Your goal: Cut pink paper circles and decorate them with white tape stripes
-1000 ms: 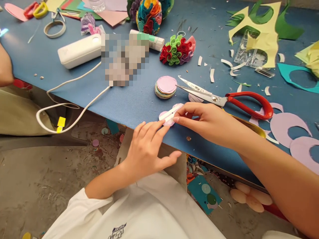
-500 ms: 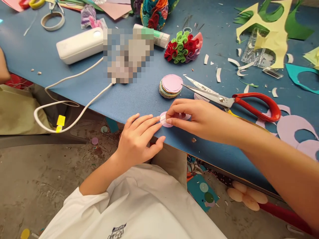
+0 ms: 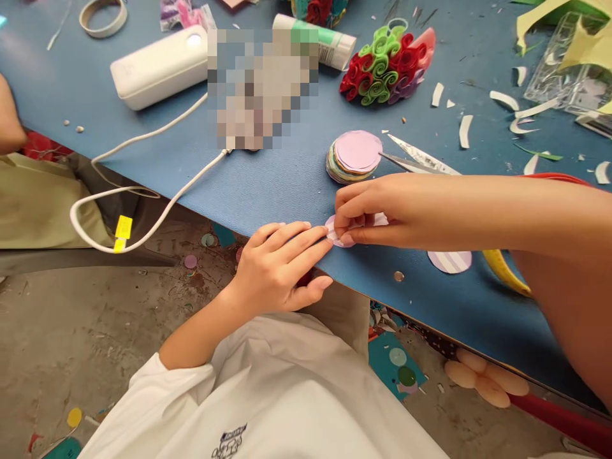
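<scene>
A small lilac paper circle [image 3: 338, 237] with white strips across it lies near the front edge of the blue table, partly covered by my fingers. My left hand [image 3: 280, 268] is open, its fingers stretched flat and the tips touching the circle's left side. With thumb and fingers pinched together, my right hand [image 3: 366, 213] works on the circle; whether a strip is between the fingertips is hidden. Just behind stands a stack of paper circles [image 3: 359, 150] with lilac on top. Another striped lilac circle [image 3: 450, 262] lies in front of my right forearm.
Scissors [image 3: 421, 155] lie behind my right forearm, partly hidden. A quilled paper piece [image 3: 382, 67], a glue stick [image 3: 329, 46], a white power bank [image 3: 160, 67] and its cable [image 3: 157, 215] are farther back. Paper scraps [image 3: 465, 131] litter the right. Another person's arm [image 3: 9, 121] shows at left.
The view has shifted closer. My right forearm has swung more level and now covers much of the scissors; a striped circle shows in front of it. Both hands remain at the lilac circle.
</scene>
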A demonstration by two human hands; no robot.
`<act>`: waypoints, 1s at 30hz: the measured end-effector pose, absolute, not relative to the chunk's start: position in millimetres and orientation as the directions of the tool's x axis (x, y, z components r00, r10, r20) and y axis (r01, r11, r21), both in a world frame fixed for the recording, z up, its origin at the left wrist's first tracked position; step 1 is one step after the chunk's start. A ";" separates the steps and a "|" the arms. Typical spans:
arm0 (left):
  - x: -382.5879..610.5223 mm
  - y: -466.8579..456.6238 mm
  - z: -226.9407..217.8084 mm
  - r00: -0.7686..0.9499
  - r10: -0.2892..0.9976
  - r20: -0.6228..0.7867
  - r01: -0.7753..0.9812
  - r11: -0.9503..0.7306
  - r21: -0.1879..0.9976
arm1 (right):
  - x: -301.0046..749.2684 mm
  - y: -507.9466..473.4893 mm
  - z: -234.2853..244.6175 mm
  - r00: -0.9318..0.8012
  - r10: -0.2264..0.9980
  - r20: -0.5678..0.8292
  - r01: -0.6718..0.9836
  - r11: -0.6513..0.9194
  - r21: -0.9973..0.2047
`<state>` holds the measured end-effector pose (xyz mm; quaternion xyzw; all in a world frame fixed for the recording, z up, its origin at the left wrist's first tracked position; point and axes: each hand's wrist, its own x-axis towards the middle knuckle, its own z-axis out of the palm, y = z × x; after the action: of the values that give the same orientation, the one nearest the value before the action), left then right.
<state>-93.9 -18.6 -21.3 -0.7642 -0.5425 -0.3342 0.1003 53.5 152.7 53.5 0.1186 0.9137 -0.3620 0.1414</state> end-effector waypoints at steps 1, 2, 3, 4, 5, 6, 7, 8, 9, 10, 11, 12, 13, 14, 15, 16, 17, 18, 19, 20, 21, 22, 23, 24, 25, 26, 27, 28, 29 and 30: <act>-93.4 -18.5 -21.7 0.183 0.761 0.622 0.900 -0.385 0.207 | 52.9 153.0 53.7 -0.930 0.102 -0.352 0.316 0.712 -0.627; -93.0 -18.5 -21.9 0.179 0.760 0.625 0.902 -0.380 0.204 | 52.4 153.0 53.5 -0.931 0.098 -0.352 0.312 0.715 -0.625; -92.5 -18.5 -22.1 0.176 0.759 0.627 0.904 -0.376 0.202 | 51.9 152.7 52.9 -0.933 0.100 -0.347 0.308 0.720 -0.621; -92.2 -18.5 -22.2 0.173 0.756 0.631 0.905 -0.374 0.201 | 51.4 152.1 51.8 -0.935 0.114 -0.335 0.309 0.725 -0.615; -91.9 -18.5 -22.2 0.170 0.756 0.632 0.906 -0.373 0.201 | 51.1 151.5 50.3 -0.938 0.125 -0.323 0.308 0.728 -0.612; -91.7 -18.5 -22.2 0.168 0.756 0.633 0.906 -0.371 0.204 | 50.9 150.8 48.3 -0.941 0.138 -0.309 0.308 0.729 -0.611; -91.6 -18.5 -22.1 0.166 0.756 0.633 0.905 -0.372 0.207 | 50.8 150.4 45.9 -0.943 0.151 -0.296 0.308 0.729 -0.612; -91.6 -18.6 -22.1 0.166 0.756 0.633 0.903 -0.374 0.210 | 50.9 150.2 43.3 -0.945 0.163 -0.283 0.309 0.728 -0.612; -91.6 -18.6 -22.0 0.167 0.758 0.630 0.902 -0.376 0.213 | 51.0 150.3 40.9 -0.947 0.171 -0.273 0.308 0.729 -0.611; -91.6 -18.6 -21.9 0.168 0.758 0.630 0.900 -0.378 0.215 | 51.1 150.5 38.8 -0.948 0.182 -0.263 0.309 0.733 -0.606; -91.5 -18.6 -21.7 0.169 0.758 0.630 0.899 -0.381 0.217 | 51.2 150.5 37.5 -0.948 0.184 -0.261 0.308 0.741 -0.596; -91.5 -18.6 -21.6 0.170 0.758 0.630 0.898 -0.383 0.219 | 50.9 150.3 37.3 -0.946 0.184 -0.266 0.309 0.753 -0.580; -91.5 -18.7 -21.5 0.170 0.759 0.629 0.897 -0.383 0.219 | 50.1 149.3 38.4 -0.943 0.183 -0.279 0.314 0.769 -0.557; -91.4 -18.7 -21.4 0.171 0.758 0.629 0.897 -0.384 0.219 | 48.6 147.5 41.0 -0.935 0.182 -0.304 0.324 0.787 -0.526; -91.4 -18.7 -21.4 0.171 0.760 0.628 0.898 -0.383 0.218 | 46.1 144.6 44.9 -0.924 0.185 -0.335 0.337 0.806 -0.486; -91.4 -18.7 -21.4 0.171 0.760 0.627 0.898 -0.382 0.217 | 42.5 140.8 49.9 -0.906 0.200 -0.374 0.361 0.826 -0.433; -91.3 -18.8 -21.4 0.171 0.761 0.626 0.899 -0.380 0.217 | 37.9 136.3 55.7 -0.873 0.229 -0.431 0.400 0.842 -0.363; -91.3 -18.8 -21.5 0.169 0.762 0.625 0.900 -0.379 0.218 | 32.6 131.4 61.7 -0.831 0.271 -0.486 0.444 0.850 -0.285; -91.3 -18.9 -21.5 0.168 0.762 0.625 0.900 -0.378 0.219 | 26.8 126.5 67.5 -0.769 0.327 -0.549 0.498 0.845 -0.196; -91.3 -18.8 -21.6 0.168 0.764 0.623 0.900 -0.377 0.220 | 21.0 122.1 72.7 -0.706 0.377 -0.600 0.542 0.832 -0.114; -91.3 -18.8 -21.7 0.167 0.764 0.623 0.899 -0.378 0.222 | 15.6 118.5 77.0 -0.671 0.413 -0.616 0.567 0.821 -0.066; -91.3 -18.7 -21.8 0.168 0.764 0.623 0.898 -0.379 0.223 | 10.8 115.9 80.3 -0.631 0.455 -0.628 0.593 0.805 -0.012; -91.2 -18.6 -21.8 0.169 0.762 0.625 0.896 -0.382 0.224 | 6.9 114.5 82.3 -0.601 0.496 -0.627 0.614 0.789 0.035; -91.2 -18.4 -21.9 0.170 0.760 0.627 0.895 -0.386 0.224 | 4.0 114.2 83.3 -0.573 0.539 -0.617 0.634 0.769 0.083; -91.1 -18.3 -22.0 0.172 0.757 0.630 0.895 -0.388 0.221 | 2.0 114.9 83.2 -0.537 0.581 -0.611 0.653 0.745 0.135; -91.1 -18.2 -22.1 0.175 0.753 0.634 0.896 -0.388 0.214 | 1.0 116.5 82.0 -0.506 0.612 -0.607 0.668 0.724 0.173; -91.2 -18.2 -22.1 0.183 0.749 0.637 0.899 -0.390 0.201 | 1.0 119.0 80.1 -0.489 0.629 -0.605 0.676 0.711 0.192; -91.3 -18.4 -22.1 0.195 0.749 0.633 0.902 -0.390 0.183 | 2.1 122.4 77.6 -0.488 0.631 -0.603 0.678 0.709 0.194; -91.5 -18.6 -21.9 0.213 0.749 0.628 0.905 -0.393 0.161 | 4.5 126.5 75.1 -0.504 0.616 -0.606 0.676 0.718 0.167; -91.7 -19.0 -21.4 0.231 0.749 0.621 0.907 -0.396 0.140 | 8.3 131.2 73.2 -0.529 0.593 -0.607 0.679 0.725 0.116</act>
<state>-91.7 -19.0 -21.4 -0.7745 -0.5348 -0.3135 0.1262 8.3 131.2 73.2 0.3646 0.8718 -0.0674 0.3202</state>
